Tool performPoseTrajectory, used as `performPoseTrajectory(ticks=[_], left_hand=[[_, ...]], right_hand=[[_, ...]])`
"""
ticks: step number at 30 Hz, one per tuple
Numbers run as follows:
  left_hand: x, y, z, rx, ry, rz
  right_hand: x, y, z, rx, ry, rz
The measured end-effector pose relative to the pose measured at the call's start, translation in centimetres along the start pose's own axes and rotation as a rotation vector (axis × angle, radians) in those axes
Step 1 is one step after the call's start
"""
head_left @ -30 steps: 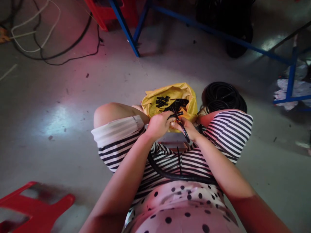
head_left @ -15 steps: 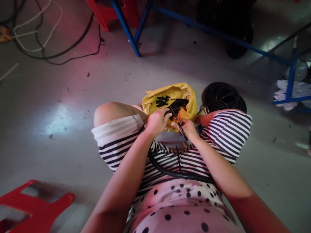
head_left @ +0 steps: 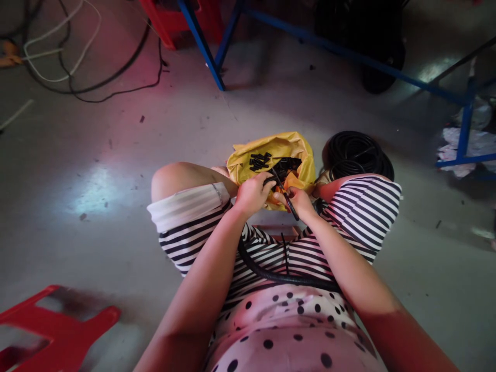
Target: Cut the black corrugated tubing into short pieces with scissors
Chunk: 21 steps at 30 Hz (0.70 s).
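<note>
Black corrugated tubing (head_left: 271, 275) pinched in left hand (head_left: 252, 194), scissors (head_left: 284, 194) in right hand (head_left: 300, 202), both grips closed.

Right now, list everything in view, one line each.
yellow bag: one, yellow, on the floor between the knees
cut tube pieces: many, black, in the bag
corrugated tube: one, black, across the lap
tube coil: one, black, right of the bag
scissors: one, dark, over the bag
red stool: one, lower left
blue frame: one, top
cables: several, black and white, top left
left hand: holds the tube end
right hand: holds the scissors
</note>
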State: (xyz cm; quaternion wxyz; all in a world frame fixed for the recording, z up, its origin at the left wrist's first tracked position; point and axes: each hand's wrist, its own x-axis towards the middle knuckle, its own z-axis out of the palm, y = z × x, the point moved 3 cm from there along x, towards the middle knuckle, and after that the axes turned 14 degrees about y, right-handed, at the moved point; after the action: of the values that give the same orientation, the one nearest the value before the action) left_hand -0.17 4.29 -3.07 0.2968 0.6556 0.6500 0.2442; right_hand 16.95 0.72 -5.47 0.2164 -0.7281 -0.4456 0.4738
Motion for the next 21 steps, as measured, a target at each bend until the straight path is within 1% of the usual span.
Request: performPoseTrajectory(ticks=[6,9,12,14,16,19,20,21], left_hand=[[0.3,-0.2,-0.1,-0.029,-0.003,-0.014],[0.0,0.1,0.0,-0.042,-0.025,-0.032],[-0.8,0.6,0.5,-0.073,-0.128,0.006],[-1.3,0.9,0.7,-0.117,-0.202,0.039],[-1.4,0.6,0.5,-0.165,-0.241,0.021],[-0.9,-0.2,-0.2,-0.186,-0.272,-0.051],[-0.7,-0.4,-0.5,-0.179,-0.263,-0.056],[-0.3,-0.5,-0.9,-0.168,-0.229,-0.054]], right_hand=[[0.1,0.0,-0.2,0.003,0.053,0.016],[0.2,-0.1,-0.3,0.114,0.093,0.028],[0.2,-0.9,-0.3,0.288,0.092,0.037],[0.2,-1.5,-0.4,0.358,0.089,0.045],[0.2,-1.8,-0.7,0.392,0.138,0.057],[0.3,-1.8,-1.2,0.404,0.246,0.054],[0.3,-1.6,-1.3,0.399,0.266,0.054],[0.4,-1.3,-1.3,0.390,0.268,0.058]])
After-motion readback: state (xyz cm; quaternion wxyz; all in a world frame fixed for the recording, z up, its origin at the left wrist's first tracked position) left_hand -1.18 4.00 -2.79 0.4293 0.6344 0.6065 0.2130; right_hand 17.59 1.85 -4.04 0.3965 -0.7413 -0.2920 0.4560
